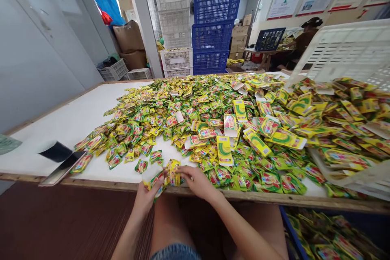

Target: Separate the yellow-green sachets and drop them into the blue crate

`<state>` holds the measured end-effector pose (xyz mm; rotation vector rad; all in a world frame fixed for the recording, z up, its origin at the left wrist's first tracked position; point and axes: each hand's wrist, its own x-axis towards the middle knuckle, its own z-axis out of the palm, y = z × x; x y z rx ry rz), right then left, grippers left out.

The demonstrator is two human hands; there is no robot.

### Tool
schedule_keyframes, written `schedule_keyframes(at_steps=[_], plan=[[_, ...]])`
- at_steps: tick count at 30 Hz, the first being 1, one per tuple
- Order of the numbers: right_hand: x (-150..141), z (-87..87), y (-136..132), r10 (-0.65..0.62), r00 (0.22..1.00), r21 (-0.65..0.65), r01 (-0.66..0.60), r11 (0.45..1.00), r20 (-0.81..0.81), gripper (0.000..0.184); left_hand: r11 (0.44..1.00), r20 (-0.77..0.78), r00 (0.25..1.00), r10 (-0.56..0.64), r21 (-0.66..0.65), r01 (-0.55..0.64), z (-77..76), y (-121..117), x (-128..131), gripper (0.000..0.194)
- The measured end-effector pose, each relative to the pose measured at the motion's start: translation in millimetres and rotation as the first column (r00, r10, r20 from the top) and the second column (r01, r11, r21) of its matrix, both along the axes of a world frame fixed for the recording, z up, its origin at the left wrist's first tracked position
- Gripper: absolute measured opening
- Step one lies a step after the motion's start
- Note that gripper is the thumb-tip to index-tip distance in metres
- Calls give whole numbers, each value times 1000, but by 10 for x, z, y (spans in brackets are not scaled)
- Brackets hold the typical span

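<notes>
In our left hand [146, 196], fingers and thumb closed round it, we hold one small carton [152, 175] with a white flap showing, over the table's near edge; we cannot tell what is inside it. Our right hand [198, 183] pinches yellow packets [173, 172] just beside it. Beyond spreads a heap of green and yellow packets [158, 113], too many to count, with loose cartons [224, 151] on top. To our right, one tilted white basket [338, 55] holds many flattened-looking cartons; below the table, one blue bin [294, 231] holds many more packages. To our left lie one phone [62, 168] and one dark cup-like object [55, 151]. Farther off we see four stacked white crates [172, 28], three stacked blue crates [213, 36], and one person [307, 38] seated by another blue crate [269, 39].
</notes>
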<state>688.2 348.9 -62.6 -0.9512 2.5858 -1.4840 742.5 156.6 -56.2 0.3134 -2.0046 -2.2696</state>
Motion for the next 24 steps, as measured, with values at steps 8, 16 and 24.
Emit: schedule_keyframes(at_steps=[8, 16, 24], plan=[[-52, -15, -198, -374, 926, 338, 366, 867, -44, 44, 995, 96, 990, -99, -14, 100, 154, -5, -129, 54], [-78, -163, -292, -292, 911, 15, 301, 954, 290, 32, 954, 179, 945, -275, -74, 291, 329, -8, -143, 51], [-77, -193, 22, -175, 887, -310, 325, 893, 426, 18, 919, 179, 906, -384, -20, 394, 370, 130, -120, 45]])
